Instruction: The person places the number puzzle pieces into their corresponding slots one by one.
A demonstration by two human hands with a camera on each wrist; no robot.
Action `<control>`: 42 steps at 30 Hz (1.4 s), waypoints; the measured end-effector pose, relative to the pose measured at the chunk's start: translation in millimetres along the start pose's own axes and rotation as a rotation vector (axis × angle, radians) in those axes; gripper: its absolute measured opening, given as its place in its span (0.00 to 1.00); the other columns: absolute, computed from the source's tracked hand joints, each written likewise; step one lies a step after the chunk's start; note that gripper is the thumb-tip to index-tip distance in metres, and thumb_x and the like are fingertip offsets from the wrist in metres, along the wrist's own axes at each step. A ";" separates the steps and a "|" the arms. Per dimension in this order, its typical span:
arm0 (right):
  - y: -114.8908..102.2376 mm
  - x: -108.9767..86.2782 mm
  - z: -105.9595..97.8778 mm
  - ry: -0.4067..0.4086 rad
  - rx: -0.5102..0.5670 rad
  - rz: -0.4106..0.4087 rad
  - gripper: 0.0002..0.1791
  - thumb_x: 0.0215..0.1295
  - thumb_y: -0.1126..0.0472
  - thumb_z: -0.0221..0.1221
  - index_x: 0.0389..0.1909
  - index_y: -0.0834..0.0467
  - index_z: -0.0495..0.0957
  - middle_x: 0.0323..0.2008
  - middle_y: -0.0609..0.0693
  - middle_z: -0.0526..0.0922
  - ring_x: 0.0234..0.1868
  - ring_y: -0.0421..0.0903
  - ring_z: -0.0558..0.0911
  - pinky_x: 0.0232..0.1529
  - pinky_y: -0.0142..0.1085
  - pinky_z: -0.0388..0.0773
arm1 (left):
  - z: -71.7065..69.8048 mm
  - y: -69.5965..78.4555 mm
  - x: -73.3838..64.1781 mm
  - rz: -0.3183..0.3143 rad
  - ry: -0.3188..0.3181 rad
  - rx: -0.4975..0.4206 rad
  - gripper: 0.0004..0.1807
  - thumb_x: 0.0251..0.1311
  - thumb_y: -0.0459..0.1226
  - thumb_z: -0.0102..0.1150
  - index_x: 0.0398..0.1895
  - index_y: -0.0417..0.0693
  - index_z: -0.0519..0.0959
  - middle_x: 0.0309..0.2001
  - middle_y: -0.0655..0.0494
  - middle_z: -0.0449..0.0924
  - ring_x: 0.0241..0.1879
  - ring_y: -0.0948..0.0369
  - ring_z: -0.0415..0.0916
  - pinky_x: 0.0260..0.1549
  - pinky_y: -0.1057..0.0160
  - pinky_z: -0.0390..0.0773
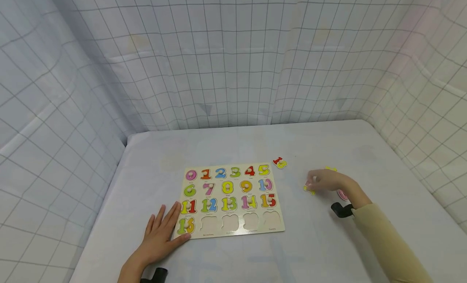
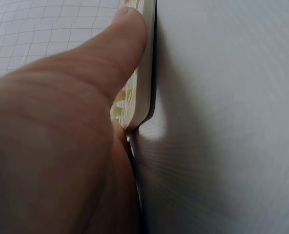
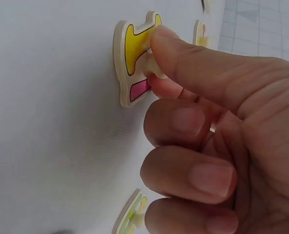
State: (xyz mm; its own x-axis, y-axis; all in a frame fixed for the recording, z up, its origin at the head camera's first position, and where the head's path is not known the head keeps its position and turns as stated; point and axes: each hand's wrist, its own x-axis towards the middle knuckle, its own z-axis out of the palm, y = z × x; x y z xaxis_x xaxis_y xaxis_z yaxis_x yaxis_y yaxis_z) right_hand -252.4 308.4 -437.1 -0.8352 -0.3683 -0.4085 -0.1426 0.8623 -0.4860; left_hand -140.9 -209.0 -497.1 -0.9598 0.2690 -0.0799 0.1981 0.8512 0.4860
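My right hand (image 1: 325, 180) is at the right of the table, thumb and index finger pinching the knob of a yellow and pink number puzzle piece (image 3: 137, 46). In the right wrist view that piece stands out close over the white cloth, and the other fingers are curled beside it. My left hand (image 1: 159, 238) rests with straight fingers along the lower left corner of the wooden number board (image 1: 219, 235). Its thumb lies on the board's front edge in the left wrist view. Knobbed numbers fill the upper rows; several bare recesses (image 1: 230, 223) show in the bottom row.
A red and yellow number piece (image 1: 280, 163) lies off the board's upper right corner. Around my right hand are a yellow piece (image 1: 331, 168) and a pink one (image 1: 343, 195), both partly hidden. Gridded white cloth walls (image 1: 226, 64) enclose the table at the back and sides.
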 end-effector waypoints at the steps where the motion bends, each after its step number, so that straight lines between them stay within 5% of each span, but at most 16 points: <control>1: -0.8 0.0 -0.9 -0.007 -0.012 -0.012 0.09 0.63 0.55 0.61 0.30 0.53 0.72 0.25 0.46 0.69 0.28 0.44 0.67 0.27 0.36 0.61 | -0.4 0.3 -0.3 0.000 0.001 -0.003 0.52 0.54 0.63 0.56 0.75 0.47 0.48 0.74 0.46 0.46 0.71 0.43 0.29 0.63 0.39 0.27; 12: -6.0 -2.2 1.3 -0.003 -0.034 -0.034 0.11 0.66 0.52 0.59 0.28 0.53 0.71 0.22 0.45 0.67 0.24 0.42 0.65 0.24 0.34 0.60 | -2.3 4.2 -1.4 -0.014 -0.018 -0.013 0.53 0.54 0.64 0.56 0.75 0.46 0.48 0.73 0.45 0.47 0.71 0.42 0.29 0.63 0.39 0.27; 19: -21.3 -0.4 9.2 0.071 -0.073 -0.089 0.12 0.66 0.52 0.58 0.26 0.51 0.70 0.18 0.44 0.67 0.20 0.41 0.64 0.21 0.34 0.59 | 6.8 -4.7 -2.5 0.030 0.047 -0.026 0.52 0.54 0.63 0.56 0.76 0.50 0.48 0.73 0.45 0.49 0.72 0.45 0.29 0.63 0.43 0.24; 23: -38.5 5.8 18.1 0.101 -0.116 -0.089 0.12 0.66 0.52 0.58 0.25 0.50 0.70 0.19 0.43 0.70 0.20 0.41 0.66 0.20 0.34 0.61 | 13.7 -11.6 -2.6 0.043 0.066 0.007 0.52 0.55 0.65 0.54 0.76 0.56 0.44 0.73 0.48 0.49 0.72 0.49 0.26 0.63 0.49 0.19; 28: -65.3 13.3 34.2 0.117 -0.143 -0.138 0.12 0.66 0.51 0.58 0.26 0.50 0.70 0.18 0.42 0.71 0.20 0.40 0.68 0.21 0.33 0.60 | 13.1 -11.1 -3.4 0.053 0.067 -0.025 0.51 0.56 0.63 0.55 0.76 0.54 0.45 0.73 0.47 0.49 0.72 0.48 0.27 0.63 0.44 0.21; 42: -153.4 37.5 81.6 0.164 -0.201 -0.423 0.14 0.66 0.50 0.58 0.24 0.48 0.66 0.14 0.38 0.64 0.16 0.35 0.64 0.18 0.29 0.55 | 8.3 -5.9 -1.1 0.040 0.057 -0.027 0.52 0.54 0.63 0.56 0.75 0.48 0.49 0.73 0.45 0.49 0.72 0.45 0.29 0.63 0.42 0.23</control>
State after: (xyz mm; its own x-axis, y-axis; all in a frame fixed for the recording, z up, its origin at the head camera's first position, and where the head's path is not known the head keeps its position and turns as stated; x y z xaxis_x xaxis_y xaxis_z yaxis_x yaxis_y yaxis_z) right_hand -218.4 134.0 -441.0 -0.7522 -0.6549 -0.0733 -0.5731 0.7050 -0.4177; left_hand -139.4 -210.6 -507.1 -0.9612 0.2757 -0.0107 0.2317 0.8276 0.5113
